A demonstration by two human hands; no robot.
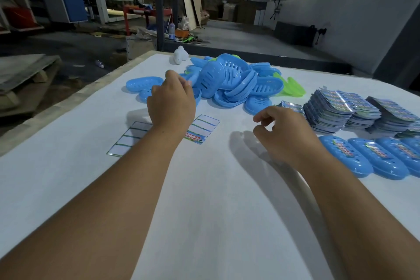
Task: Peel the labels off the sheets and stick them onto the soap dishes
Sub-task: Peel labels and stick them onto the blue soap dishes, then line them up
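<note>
While the left hand [171, 102] reaches over a white tabletop [204, 200] to a heap of glossy blue slotted oval dishes [229, 82], whether its hidden fingers hold one cannot be told. The right hand [284, 134] hovers with loosely curled, empty fingers. Two flat label sheets [201, 129] lie near the left hand, one nearly stripped. Stacks of shiny sheets [336, 111] sit right, above four labelled dishes [345, 157].

Single head-worn wide-angle view, forward and down over the near table [204, 188], workshop floor beyond.
</note>
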